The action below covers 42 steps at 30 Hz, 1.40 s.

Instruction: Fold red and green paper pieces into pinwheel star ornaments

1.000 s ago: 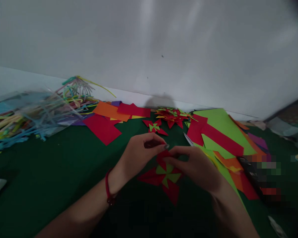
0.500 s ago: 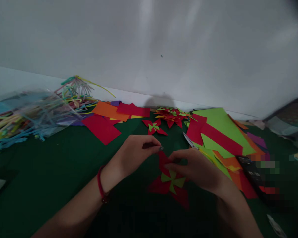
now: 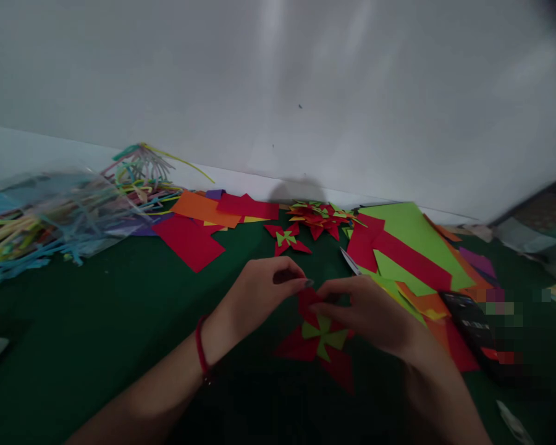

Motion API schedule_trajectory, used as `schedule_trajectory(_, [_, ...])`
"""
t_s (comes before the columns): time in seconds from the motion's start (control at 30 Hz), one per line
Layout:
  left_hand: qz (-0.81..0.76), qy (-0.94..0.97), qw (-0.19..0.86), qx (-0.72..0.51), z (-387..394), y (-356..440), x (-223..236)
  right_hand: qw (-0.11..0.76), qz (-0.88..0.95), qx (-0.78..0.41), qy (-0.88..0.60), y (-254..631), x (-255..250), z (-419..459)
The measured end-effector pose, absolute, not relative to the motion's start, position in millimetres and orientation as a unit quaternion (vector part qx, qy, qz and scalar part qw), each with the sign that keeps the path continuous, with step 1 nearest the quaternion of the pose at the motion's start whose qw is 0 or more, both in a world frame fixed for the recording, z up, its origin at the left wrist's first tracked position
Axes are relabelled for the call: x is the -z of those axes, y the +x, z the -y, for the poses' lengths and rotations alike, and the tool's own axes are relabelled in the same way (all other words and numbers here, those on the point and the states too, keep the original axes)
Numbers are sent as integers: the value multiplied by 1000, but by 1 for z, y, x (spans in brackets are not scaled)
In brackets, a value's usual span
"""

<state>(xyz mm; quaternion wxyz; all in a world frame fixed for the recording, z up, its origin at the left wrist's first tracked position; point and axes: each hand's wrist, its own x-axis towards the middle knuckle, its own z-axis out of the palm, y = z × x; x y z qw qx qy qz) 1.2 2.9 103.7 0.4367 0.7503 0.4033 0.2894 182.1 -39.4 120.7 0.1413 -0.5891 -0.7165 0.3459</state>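
Note:
A red paper flower [image 3: 338, 364] with a lime-green cross-shaped piece [image 3: 324, 335] at its centre is held over the green table. My left hand [image 3: 269, 284] pinches the tip of its upper petal between thumb and finger. Lower on that same petal, my right hand [image 3: 364, 309] grips the paper, thumb on top. Part of the flower is hidden behind the right fingers. Beyond my hands lies a similar red and green paper flower [image 3: 286, 238], flat on the table. Scissors [image 3: 351, 261] with yellow handles rest just past my right hand, partly covered by it.
A heap of paper flowers [image 3: 322, 216] sits by the wall. Right of it lie lime-green [image 3: 426, 241] and red paper sheets [image 3: 410, 256], and a phone [image 3: 472, 327]. At left are red paper [image 3: 189, 242], orange paper [image 3: 204, 209] and a plastic bag [image 3: 83, 204] of pipe cleaners.
My left hand has shifted slightly right and down along the petal, closer to my right hand. The right hand keeps its hold, and the flower has barely moved.

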Motion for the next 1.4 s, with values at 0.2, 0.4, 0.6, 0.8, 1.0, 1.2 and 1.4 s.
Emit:
schedule_trajectory(0.2, [-396, 736, 454, -308, -5, 2, -102, 164, 715, -359, -577, 182, -122, 39])
schedule_trajectory(0.4, [-385, 718, 457, -357, -7, 7, -96, 186, 706, -409, -547, 187, -119, 33])
schedule_trajectory(0.6, [-400, 726, 419, -371, -11, 12, -88, 218, 708, -445, -503, 192, -100, 18])
schedule_trajectory(0.8, [-383, 751, 408, -350, -14, 11, -82, 228, 708, -443, -501, 193, -85, 11])
schedule_trajectory(1.0, [-377, 776, 406, -301, -19, 5, -80, 259, 709, -408, -514, 186, -77, 7])
schedule_trajectory(1.2, [-422, 801, 274, -324, -18, 6, -77, 287, 707, -366, -533, 176, -70, 7])
schedule_trajectory(1.4, [-433, 772, 298, -359, -19, 6, -79, 325, 686, -323, -566, 164, -79, 16])
